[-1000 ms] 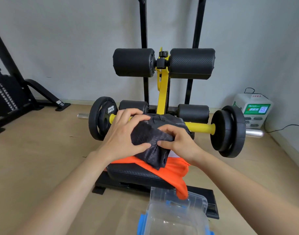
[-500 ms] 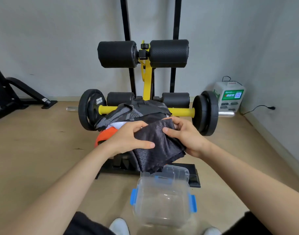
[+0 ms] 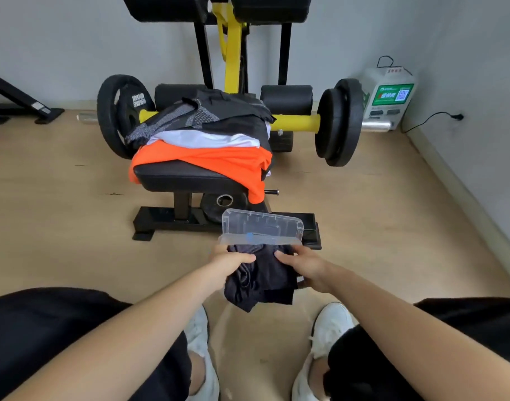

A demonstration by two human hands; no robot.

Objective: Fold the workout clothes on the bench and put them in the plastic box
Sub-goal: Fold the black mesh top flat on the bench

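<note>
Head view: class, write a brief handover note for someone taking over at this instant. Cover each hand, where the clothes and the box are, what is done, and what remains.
Left hand and right hand: each grips the dark garment, held low over the open clear plastic box on the floor.
On the bench: orange garment, white garment, grey-and-black garments, piled unfolded.
Done: one garment brought to the box; it looks bunched and is not released.
Left: set it in, then fold and box the pile.
</note>
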